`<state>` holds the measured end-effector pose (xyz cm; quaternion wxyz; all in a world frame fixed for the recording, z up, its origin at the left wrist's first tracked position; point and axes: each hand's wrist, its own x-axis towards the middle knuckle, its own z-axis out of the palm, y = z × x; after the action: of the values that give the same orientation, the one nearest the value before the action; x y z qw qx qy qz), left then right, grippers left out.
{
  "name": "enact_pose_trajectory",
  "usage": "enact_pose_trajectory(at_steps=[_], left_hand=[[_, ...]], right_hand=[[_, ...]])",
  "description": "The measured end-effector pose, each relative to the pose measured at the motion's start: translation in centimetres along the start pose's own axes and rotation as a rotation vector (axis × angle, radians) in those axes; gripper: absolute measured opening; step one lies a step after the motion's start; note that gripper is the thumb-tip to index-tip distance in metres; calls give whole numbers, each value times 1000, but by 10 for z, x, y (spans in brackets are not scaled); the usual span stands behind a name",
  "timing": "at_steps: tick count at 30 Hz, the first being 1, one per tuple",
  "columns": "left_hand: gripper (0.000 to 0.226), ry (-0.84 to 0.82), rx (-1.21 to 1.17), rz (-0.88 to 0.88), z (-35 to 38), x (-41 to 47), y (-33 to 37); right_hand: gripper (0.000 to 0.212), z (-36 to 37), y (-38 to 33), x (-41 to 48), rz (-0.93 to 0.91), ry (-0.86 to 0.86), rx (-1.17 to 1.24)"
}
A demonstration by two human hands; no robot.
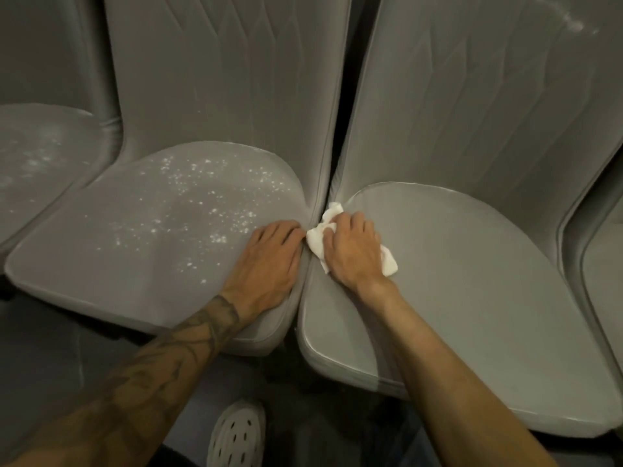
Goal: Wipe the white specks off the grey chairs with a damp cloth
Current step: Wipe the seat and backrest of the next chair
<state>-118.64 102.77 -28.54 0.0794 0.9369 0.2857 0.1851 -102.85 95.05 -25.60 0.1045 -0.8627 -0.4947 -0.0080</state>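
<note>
Two grey chairs stand side by side. The middle chair's seat (pixel 135 257) carries many white specks (pixel 202 197) across its back half. The right chair's seat (pixel 472 281) looks plain grey, with a faint white smear (pixel 569 21) high on its backrest. My right hand (pixel 350 247) grips a crumpled white cloth (pixel 320 237) and presses it on the right seat's left edge, by the gap between the chairs. My left hand (pixel 269 261) lies flat on the middle seat's right edge, fingers bent over into the gap.
A third grey seat (pixel 40 156) at the far left also bears white specks. Another seat edge (pixel 606 264) shows at the far right. Below, a dark floor (pixel 50 348) and a white perforated shoe (pixel 236 436) are visible.
</note>
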Motion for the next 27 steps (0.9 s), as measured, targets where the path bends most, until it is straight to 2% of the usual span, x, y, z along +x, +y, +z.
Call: enact_pose_trajectory(at_steps=[2, 4, 6, 12, 15, 18, 23, 25, 27], left_hand=[[32, 18, -21, 22, 2, -1, -2], [36, 24, -28, 57, 3, -2, -3], [37, 27, -33, 63, 3, -3, -3], [39, 46, -58, -6, 5, -2, -3], [38, 45, -55, 42, 4, -2, -5], [44, 9, -76, 78, 4, -2, -7], [50, 2, -43, 19, 0, -4, -3], [50, -7, -69, 23, -1, -4, -3], [44, -28, -76, 49, -1, -3, -3]], right_hand=[[30, 6, -6, -3, -77, 32, 38], [27, 14, -8, -28, -233, 67, 71], [26, 15, 0, -27, -293, 54, 59], [34, 5, -8, 51, -89, -22, -42], [28, 12, -9, 8, -214, 50, -12], [23, 13, -2, -24, -344, 49, 56], [30, 6, -10, 30, -132, -18, -4], [29, 7, -11, 23, -136, -10, -12], [25, 7, -8, -10, -235, 8, 4]])
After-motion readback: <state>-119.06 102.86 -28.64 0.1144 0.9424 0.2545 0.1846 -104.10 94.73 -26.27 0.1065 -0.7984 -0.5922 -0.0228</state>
